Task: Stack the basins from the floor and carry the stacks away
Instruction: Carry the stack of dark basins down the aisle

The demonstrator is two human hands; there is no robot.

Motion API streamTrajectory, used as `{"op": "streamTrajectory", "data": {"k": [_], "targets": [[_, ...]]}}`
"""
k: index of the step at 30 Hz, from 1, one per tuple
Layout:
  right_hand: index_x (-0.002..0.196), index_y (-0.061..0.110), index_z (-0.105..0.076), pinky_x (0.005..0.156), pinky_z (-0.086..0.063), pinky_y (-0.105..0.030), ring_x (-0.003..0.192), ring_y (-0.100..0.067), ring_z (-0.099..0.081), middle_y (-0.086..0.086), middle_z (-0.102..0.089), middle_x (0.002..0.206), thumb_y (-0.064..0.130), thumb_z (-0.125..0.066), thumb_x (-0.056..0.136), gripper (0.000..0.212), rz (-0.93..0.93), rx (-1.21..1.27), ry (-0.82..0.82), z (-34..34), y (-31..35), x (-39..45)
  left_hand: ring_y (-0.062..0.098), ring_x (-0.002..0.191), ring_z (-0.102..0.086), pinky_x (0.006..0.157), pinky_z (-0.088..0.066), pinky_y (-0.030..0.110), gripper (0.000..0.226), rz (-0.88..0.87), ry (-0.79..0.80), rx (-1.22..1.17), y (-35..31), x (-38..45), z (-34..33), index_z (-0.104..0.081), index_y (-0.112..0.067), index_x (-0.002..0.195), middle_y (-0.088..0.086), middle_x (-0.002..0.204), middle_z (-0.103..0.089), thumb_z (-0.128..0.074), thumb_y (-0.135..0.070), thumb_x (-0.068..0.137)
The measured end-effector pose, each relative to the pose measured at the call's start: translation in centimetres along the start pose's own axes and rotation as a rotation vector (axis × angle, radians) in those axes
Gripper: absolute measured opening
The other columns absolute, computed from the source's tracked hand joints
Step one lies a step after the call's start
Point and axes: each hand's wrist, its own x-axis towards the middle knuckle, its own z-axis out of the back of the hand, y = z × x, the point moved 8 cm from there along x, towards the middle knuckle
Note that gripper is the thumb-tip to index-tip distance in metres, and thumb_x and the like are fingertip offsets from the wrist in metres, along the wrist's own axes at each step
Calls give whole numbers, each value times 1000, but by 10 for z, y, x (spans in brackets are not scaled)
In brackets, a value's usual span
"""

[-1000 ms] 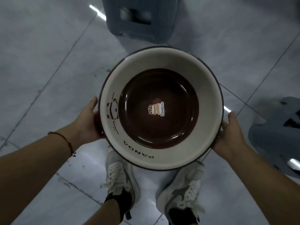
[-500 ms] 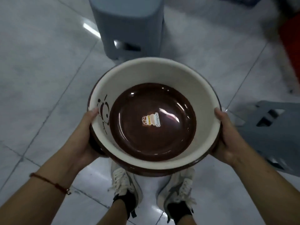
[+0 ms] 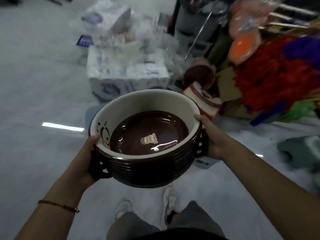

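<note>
Head view, left to right. Left hand (image 3: 86, 159) curls round left handle, thumb hooked over cream rim. Stack of basins (image 3: 147, 141) sits centre, held up off floor, several brown rims nested, panda print on left inner wall. Right hand (image 3: 210, 138) grips right handle, thumb on rim too. Far right: another brown basin (image 3: 199, 77) lies among blurry bright goods, can't tell more. For the carry I'd keep stack level, both grips even, watch feet near white packs (image 3: 128, 73) ahead.

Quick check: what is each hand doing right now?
Left hand: closed, gripping the stack of brown plastic basins with cream insides at its left rim.
Right hand: closed, gripping the stack's right rim.
</note>
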Motion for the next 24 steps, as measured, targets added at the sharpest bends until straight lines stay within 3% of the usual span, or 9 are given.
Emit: {"op": "streamTrajectory", "data": {"k": [3,5,7,10,13,16,20,24], "targets": [[108,13,-67,78,-54,-40,89,-27,-61,-12,-66,90,64,-59,82,58,94,92,-12,10,11,-75,31,95,-62,84,-50,52,69,-61,86,95,-41,-42,-23,-66,-16,123,14,105,-69,-60,-67,77],[117,16,-63,90,-53,-44,101,-30,-60,-15,-64,107,66,-60,80,61,154,126,-33,18,10,-115,30,86,-62,75,-54,48,66,-108,157,146,-63,-64,-37,-66,-16,122,13,95,-68,-59,-65,79],[125,21,-58,90,-53,-49,112,-35,-58,-16,-59,122,66,-63,77,66,201,178,-76,29,3,-153,32,91,-62,80,-52,50,63,-131,198,213,-77,-84,-54,-66,-15,120,17,104,-68,-57,-64,81],[129,23,-56,80,-55,-46,113,-38,-57,-17,-59,126,65,-65,75,70,258,302,-139,51,-21,-202,35,105,-58,91,-43,53,63,-146,297,289,-88,-111,-87,-64,-14,123,18,117,-65,-59,-60,80],[123,20,-63,85,-54,-48,113,-39,-59,-22,-60,127,67,-67,72,69,287,438,-239,88,-60,-249,35,100,-57,81,-49,53,68,-153,396,425,-88,-142,-134,-60,-15,128,15,108,-64,-63,-60,76],[118,15,-68,88,-50,-49,104,-39,-60,-22,-62,123,65,-71,65,73,298,628,-342,123,-115,-298,37,97,-60,72,-52,52,67,-169,487,572,-73,-184,-184,-59,-16,126,17,105,-65,-68,-57,74],[108,11,-68,89,-46,-49,95,-40,-57,-23,-60,106,63,-68,69,65,339,878,-453,153,-201,-365,38,103,-61,79,-53,52,69,-173,680,824,-25,-250,-254,-62,-12,122,19,108,-69,-68,-60,72],[107,13,-67,85,-47,-48,97,-40,-57,-22,-60,109,62,-68,67,63,390,1107,-596,169,-297,-424,41,105,-62,83,-52,58,80,-200,879,1050,50,-312,-304,-65,-15,122,18,114,-70,-71,-63,58]]}}
